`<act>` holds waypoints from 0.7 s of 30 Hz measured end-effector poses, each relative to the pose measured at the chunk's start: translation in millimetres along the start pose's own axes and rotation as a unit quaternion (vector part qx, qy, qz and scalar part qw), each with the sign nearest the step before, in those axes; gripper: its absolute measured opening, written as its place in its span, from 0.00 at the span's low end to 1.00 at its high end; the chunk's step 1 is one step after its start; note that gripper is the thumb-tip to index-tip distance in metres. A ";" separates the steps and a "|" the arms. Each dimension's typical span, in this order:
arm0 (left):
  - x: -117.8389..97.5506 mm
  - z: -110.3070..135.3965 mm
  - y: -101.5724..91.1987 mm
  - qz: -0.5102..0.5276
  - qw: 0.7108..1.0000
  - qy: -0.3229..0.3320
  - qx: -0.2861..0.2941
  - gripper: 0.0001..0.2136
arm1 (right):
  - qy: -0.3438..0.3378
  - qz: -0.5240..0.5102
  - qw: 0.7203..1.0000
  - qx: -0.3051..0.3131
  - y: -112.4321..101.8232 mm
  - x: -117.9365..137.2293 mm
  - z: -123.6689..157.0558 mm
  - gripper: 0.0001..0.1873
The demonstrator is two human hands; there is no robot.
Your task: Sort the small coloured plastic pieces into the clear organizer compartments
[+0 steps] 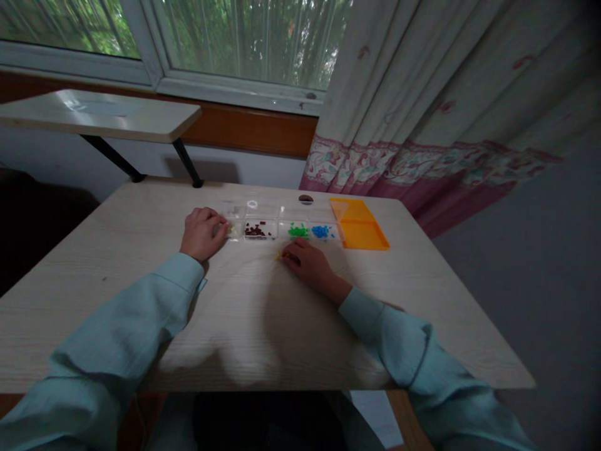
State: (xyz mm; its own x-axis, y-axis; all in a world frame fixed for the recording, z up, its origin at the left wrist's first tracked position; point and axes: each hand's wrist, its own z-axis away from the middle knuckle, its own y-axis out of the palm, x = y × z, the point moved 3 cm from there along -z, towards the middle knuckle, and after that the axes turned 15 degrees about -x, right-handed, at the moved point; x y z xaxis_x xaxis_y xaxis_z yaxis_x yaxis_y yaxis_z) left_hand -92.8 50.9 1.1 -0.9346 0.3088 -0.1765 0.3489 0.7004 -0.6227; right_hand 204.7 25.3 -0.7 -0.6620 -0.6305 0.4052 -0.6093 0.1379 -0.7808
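A clear plastic compartment box lies on the table, its lid side towards the window. Its front compartments hold small dark brown pieces, green pieces, blue pieces and, at the left end, pale yellow pieces. My left hand rests at that left end with curled fingers against the box; what lies under the fingertips is hidden. In front of the green compartment, my right hand is closed in a pinch low over the table, with a small yellow piece at its fingertips.
An open orange case lies right of the box. Behind the box sits a small dark round object. A raised shelf on black legs stands at the back left. A patterned curtain hangs beyond the back right edge of the table.
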 end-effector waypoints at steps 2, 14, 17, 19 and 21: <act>0.2 -0.3 -0.1 0.002 1.000 -0.005 -0.005 0.11 | 0.002 0.000 1.000 -0.002 -0.5 -0.2 -0.3 0.04; -22.0 -3.4 -5.5 0.050 0.999 0.002 -0.011 0.11 | 0.040 -0.047 0.997 -0.045 -3.1 -4.8 -1.5 0.04; -39.5 -1.7 -6.3 0.085 0.996 0.021 -0.005 0.10 | 0.050 -0.074 0.994 -0.063 -4.6 -7.8 -3.0 0.05; -56.1 0.6 -6.6 0.119 0.992 0.041 0.007 0.10 | 0.066 -0.097 0.990 -0.080 -5.9 -10.4 -4.5 0.05; -74.0 3.4 -6.5 0.156 0.986 0.062 0.023 0.09 | 0.092 -0.119 0.983 -0.104 -7.2 -12.8 -5.8 0.05</act>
State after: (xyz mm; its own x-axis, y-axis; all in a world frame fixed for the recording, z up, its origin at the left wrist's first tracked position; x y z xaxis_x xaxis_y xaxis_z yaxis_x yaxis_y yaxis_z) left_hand -26.2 21.3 15.7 -0.7663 0.5818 -0.2725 0.6113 0.5298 -0.5879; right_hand 215.0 36.7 2.5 -0.5450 -0.5183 0.6590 -0.8205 0.1681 -0.5464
